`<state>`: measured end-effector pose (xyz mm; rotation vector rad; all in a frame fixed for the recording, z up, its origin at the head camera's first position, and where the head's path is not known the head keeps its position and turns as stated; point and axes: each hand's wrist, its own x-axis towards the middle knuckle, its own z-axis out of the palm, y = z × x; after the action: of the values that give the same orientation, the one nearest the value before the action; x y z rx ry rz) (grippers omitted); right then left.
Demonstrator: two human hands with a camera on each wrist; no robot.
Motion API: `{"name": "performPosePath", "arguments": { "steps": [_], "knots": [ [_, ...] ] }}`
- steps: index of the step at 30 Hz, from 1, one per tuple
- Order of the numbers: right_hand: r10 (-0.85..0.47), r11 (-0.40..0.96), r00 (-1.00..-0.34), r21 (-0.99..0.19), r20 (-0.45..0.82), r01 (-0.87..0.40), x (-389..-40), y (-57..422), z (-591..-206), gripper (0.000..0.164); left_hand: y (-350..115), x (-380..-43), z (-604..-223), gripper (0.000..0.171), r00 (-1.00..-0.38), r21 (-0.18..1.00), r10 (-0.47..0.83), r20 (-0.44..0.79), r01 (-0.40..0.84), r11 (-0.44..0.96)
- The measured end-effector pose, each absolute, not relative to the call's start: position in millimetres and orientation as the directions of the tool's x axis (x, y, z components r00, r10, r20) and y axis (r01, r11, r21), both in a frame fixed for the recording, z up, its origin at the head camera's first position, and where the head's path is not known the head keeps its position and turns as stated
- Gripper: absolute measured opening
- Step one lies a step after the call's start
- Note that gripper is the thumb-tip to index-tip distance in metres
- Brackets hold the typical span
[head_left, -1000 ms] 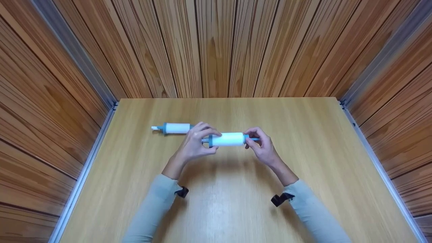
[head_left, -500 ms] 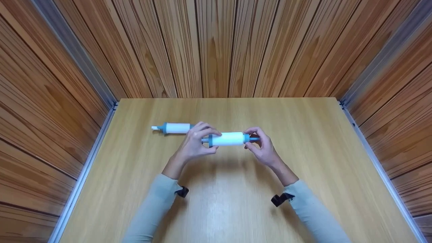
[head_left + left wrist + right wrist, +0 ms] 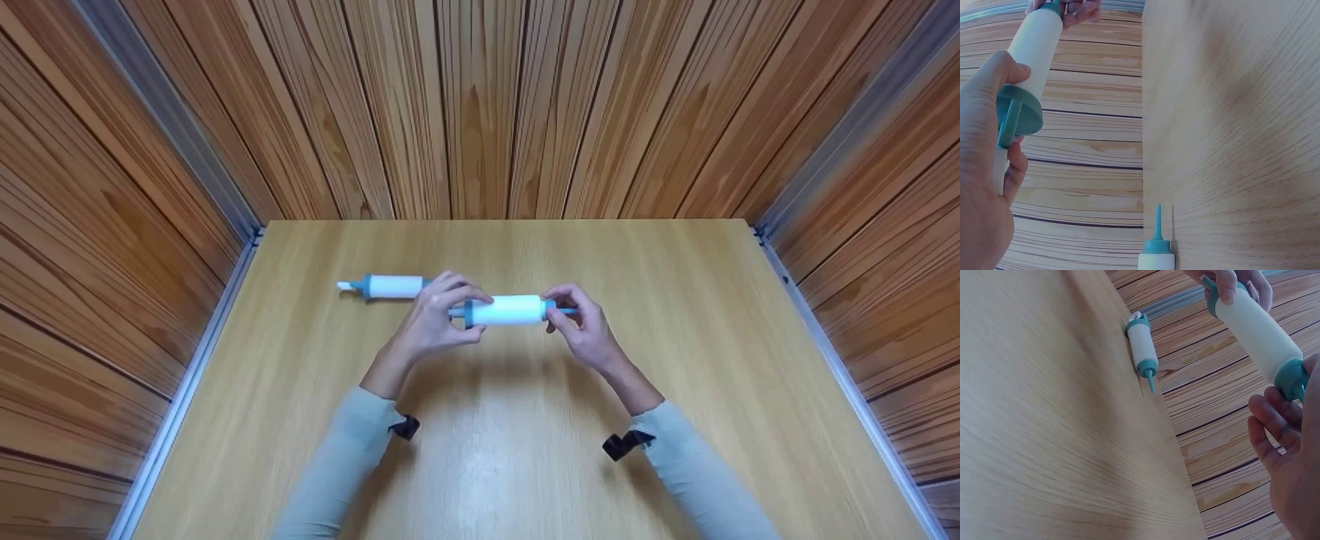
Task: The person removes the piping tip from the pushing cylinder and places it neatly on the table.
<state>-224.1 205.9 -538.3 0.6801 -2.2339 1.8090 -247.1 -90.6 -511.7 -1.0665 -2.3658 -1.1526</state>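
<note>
A white syringe with teal ends (image 3: 506, 310) is held level above the table between my two hands. My left hand (image 3: 436, 313) grips it near its flanged plunger end, the thumb pressed on the white barrel (image 3: 1044, 42) in the left wrist view. At the other end, my right hand (image 3: 585, 324) pinches the teal nozzle cap (image 3: 1291, 377) with thumb and fingers. The thin nozzle pokes out past those fingers in the head view. Just behind my left hand, a second white-and-teal syringe (image 3: 395, 286) lies on the table, its nozzle end hidden there by my hand.
The light wooden table (image 3: 480, 450) runs back to a plank wall (image 3: 480, 112). Grey metal rails (image 3: 196, 337) line both sides, with plank walls beyond them. Black wrist cameras (image 3: 628, 444) sit at my sleeve cuffs.
My right fingers spread along the nozzle cap half a second ago and now pinch it closer together again. Both syringes and my left hand stay in place.
</note>
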Motion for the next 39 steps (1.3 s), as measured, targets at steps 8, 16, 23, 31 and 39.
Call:
{"name": "performPosePath", "arguments": {
  "steps": [8, 16, 23, 31, 39],
  "knots": [
    [-0.228, 0.15, -0.87, -0.867, 0.436, -0.474, -223.1, 207.0, -539.8, 0.025, -90.0, -246.1, -511.1, 0.033, -0.688, 0.557, 0.488, 0.537, 0.724, 0.408],
    [-0.233, 0.14, -0.856, -0.855, 0.462, -0.499, -223.1, 207.2, -540.9, 0.031, -89.7, -245.4, -509.8, 0.031, -0.684, 0.554, 0.483, 0.547, 0.728, 0.403],
    [-0.222, 0.129, -0.855, -0.855, 0.468, -0.502, -222.3, 206.4, -539.5, 0.037, -90.3, -245.2, -509.8, 0.032, -0.694, 0.561, 0.482, 0.535, 0.718, 0.411],
    [-0.228, 0.114, -0.844, -0.847, 0.486, -0.519, -223.2, 206.7, -540.6, 0.033, -89.6, -246.4, -511.0, 0.033, -0.697, 0.566, 0.481, 0.532, 0.715, 0.41],
    [-0.223, 0.116, -0.833, -0.835, 0.506, -0.538, -223.3, 207.5, -541.4, 0.03, -88.7, -246.1, -510.9, 0.032, -0.696, 0.568, 0.481, 0.533, 0.716, 0.406]
  ]
}}
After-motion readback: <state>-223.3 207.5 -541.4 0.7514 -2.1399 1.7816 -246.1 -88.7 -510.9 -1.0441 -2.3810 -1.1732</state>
